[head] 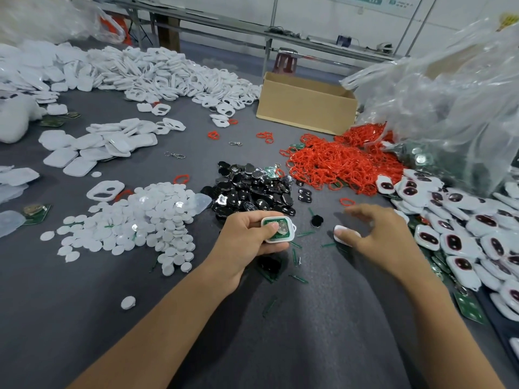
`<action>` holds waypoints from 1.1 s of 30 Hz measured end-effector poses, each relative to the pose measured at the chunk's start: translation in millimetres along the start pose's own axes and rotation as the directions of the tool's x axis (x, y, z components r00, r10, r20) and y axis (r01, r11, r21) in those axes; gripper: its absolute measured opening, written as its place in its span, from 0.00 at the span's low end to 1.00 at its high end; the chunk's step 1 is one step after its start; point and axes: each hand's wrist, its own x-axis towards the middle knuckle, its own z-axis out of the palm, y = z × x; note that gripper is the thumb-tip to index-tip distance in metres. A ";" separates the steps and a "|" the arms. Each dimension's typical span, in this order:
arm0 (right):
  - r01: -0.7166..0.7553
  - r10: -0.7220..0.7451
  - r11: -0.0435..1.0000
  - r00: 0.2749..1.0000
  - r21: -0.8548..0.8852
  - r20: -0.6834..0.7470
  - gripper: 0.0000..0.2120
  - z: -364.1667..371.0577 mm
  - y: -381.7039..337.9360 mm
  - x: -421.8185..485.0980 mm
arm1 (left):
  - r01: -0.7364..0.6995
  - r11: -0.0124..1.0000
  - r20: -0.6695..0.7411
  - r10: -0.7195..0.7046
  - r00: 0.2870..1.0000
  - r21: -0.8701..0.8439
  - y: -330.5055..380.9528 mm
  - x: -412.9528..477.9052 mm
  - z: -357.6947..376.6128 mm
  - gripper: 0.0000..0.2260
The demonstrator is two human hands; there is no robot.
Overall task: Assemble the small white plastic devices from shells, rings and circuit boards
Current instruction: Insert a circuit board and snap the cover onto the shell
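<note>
On the grey table [309,318], toward the middle of the near edge, the left hand [250,237] grips a white shell [292,233]. Its fingers are curled under the shell and its thumb presses on the green board [276,221] seated inside, where a round metal cell shows. Just to its right the right hand [382,237] hovers low, palm down, with fingers spread and gently bent and nothing held. Its thumb tip touches a small white piece [349,236] lying on the table. Between the hands lie a black piece [316,221] and thin green slivers [297,256]. Beyond the left hand is a heap of black pieces [252,189], and left of that a spread of white discs [134,220] with one white frame [105,190] at its far side. Red rings [342,164] are piled beyond the right hand, with a few strays toward the table's middle. Along the right edge lie many closed white devices [449,237] with dark windows, and green boards show under and beside them. Behind these a crumpled clear plastic bag [449,102] rises at the far right corner, touching a cardboard box [306,105]. Toward the left edge sits a group of flat white shells [98,147], and a long heap of white frames [154,71] runs along the far edge. A metal clasp [174,155] lies alone near the table's middle.
</note>
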 end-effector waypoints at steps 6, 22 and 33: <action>-0.048 0.045 0.999 0.982 0.010 0.186 0.13 -5.3 5.2 -0.3 | 0.027 1.000 -0.003 -0.027 1.000 -0.013 1.1 0.3 0.2 0.10; -0.011 0.011 1.000 0.978 0.001 0.210 0.16 -11.7 3.8 -2.7 | 0.084 0.992 -0.017 -0.086 0.996 -0.091 4.0 2.9 -0.6 0.09; 0.009 0.001 0.979 0.999 0.203 -0.045 0.11 -13.5 -3.3 -2.9 | 0.145 0.965 0.005 -0.148 0.989 -0.218 11.1 -0.4 0.1 0.11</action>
